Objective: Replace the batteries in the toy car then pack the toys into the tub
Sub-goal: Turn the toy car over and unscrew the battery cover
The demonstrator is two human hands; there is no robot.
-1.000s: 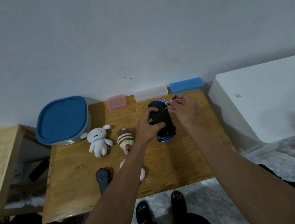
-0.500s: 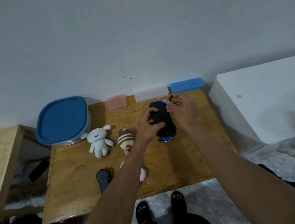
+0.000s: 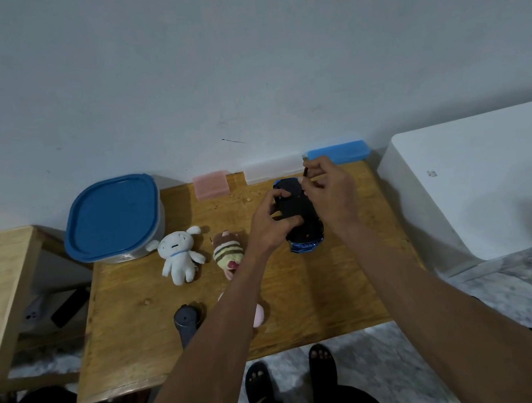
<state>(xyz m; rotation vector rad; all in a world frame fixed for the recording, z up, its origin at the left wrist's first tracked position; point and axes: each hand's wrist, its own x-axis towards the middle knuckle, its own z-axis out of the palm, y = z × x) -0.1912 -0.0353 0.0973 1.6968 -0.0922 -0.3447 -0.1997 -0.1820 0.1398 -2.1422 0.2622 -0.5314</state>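
Home rm: plush toys, wood table

Toy car lies upside down on the desk, dark underside up. Left hand grips the car's near-left side, fingers wrapped over the chassis. Right hand pinches a thin dark tool above the car's far end. Left of the car: striped plush, then white plush, then the tub, blue lid on. Behind the car against the wall: pink, clear and blue cases.
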